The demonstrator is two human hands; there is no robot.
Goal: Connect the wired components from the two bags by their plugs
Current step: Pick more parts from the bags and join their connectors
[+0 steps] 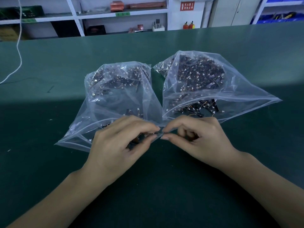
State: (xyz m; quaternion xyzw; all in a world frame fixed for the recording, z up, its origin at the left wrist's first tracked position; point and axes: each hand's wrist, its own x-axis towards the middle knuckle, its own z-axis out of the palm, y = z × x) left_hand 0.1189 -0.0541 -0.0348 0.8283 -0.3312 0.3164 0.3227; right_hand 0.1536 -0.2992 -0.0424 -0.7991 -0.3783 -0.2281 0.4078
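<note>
Two clear plastic bags lie open side by side on the green table, both full of small dark wired components with white plugs. The left bag (pixel 115 96) has its mouth toward me; the right bag (pixel 205 83) spills a few parts at its mouth. My left hand (pixel 121 145) and my right hand (pixel 197 139) meet fingertip to fingertip just in front of the bags. Each pinches one small wired component (pixel 158 133), with the plug ends held together between my thumbs and forefingers. The parts are mostly hidden by my fingers.
The green table (pixel 49 162) stretches wide on all sides. A white cable (pixel 19 51) hangs down at the far left onto the table. Shelving with boxes and two red fire extinguishers (pixel 188 25) stands behind the far edge.
</note>
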